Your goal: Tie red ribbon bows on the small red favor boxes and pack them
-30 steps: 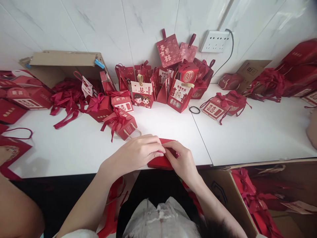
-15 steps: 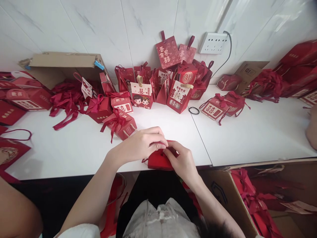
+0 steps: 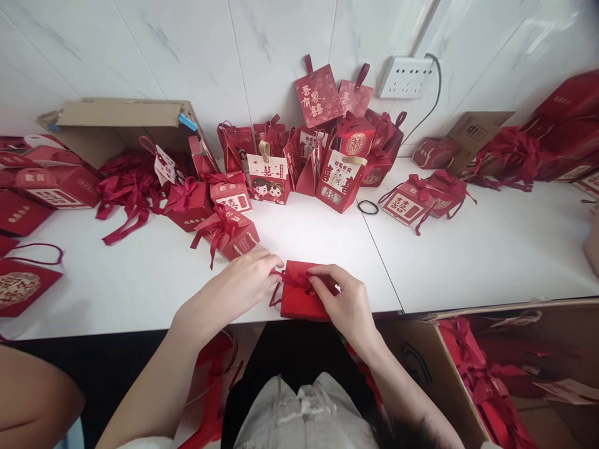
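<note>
A white tabletop point(image 3: 491, 249) set against a marble-patterned wall carries a cluster of red gift boxes point(image 3: 299, 162), loose dark red ribbons point(image 3: 126, 193), a brown cardboard box point(image 3: 116, 121), a black hair tie point(image 3: 367, 207) and a flat red box point(image 3: 299, 298) near its front edge.

The right hand point(image 3: 344, 302) hides part of the red box point(image 3: 299, 299); its ribbon knot is unclear.
</note>
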`<state>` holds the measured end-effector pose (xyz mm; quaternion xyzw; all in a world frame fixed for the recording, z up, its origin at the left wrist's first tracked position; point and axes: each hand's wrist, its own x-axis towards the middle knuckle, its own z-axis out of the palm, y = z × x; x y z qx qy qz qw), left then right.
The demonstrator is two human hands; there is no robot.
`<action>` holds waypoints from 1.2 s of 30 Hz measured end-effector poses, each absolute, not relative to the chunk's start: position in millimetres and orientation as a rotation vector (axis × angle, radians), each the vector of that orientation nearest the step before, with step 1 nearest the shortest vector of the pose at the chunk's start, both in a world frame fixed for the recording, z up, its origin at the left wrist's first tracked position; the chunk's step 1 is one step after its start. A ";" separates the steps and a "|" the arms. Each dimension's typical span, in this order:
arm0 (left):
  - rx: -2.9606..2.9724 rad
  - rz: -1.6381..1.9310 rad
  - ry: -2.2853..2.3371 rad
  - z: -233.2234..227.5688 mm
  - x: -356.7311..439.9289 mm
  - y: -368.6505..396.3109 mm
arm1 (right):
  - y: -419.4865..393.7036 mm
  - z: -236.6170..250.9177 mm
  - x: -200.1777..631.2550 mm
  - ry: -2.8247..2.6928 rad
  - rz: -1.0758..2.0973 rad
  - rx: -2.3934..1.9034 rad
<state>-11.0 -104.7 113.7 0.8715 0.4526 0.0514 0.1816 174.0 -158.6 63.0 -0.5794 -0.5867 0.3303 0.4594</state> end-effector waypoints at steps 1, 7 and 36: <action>2.505 0.124 1.261 116.0 -9.8 -103.9 | -158.6 63.2 173.9 -1.440 0.817 -1.427; 2.791 0.238 0.929 136.2 4.7 -99.9 | -158.5 64.5 174.5 -1.467 0.833 -1.428; 2.208 0.463 0.848 86.2 9.8 -98.7 | -158.7 59.6 179.0 -1.238 1.005 -1.384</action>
